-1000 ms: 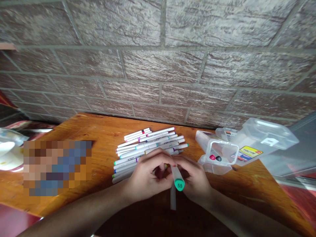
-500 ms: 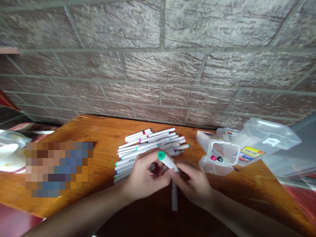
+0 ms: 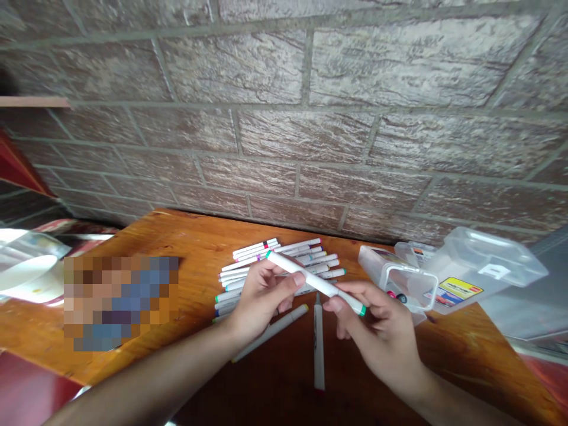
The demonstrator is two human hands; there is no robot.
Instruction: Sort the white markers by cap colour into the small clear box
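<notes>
A white marker with green ends [image 3: 320, 285] is held slantwise above the table between both hands. My left hand [image 3: 266, 296] pinches its upper left half, thumb on top. Near the lower right end, my right hand [image 3: 377, 322] grips the same marker with thumb and fingers. Behind them lies a pile of white markers [image 3: 277, 260] with coloured ends, partly hidden by my left hand. A single yellow-ended marker [image 3: 275, 334] rests on the wood below my left hand. Below the held marker lies an uncapped marker [image 3: 318, 349], tip pointing away from me.
Clear plastic cases [image 3: 470, 260] stand open at the right of the wooden table [image 3: 186, 242], one with a few markers inside. A white cup [image 3: 33, 278] stands at the far left beside a blurred-out patch. A stone-block wall [image 3: 266, 136] rises behind the table.
The green-ended marker has turned from pointing toward me to lying crosswise between the hands. My right hand has moved right along it. The yellow-ended marker now shows.
</notes>
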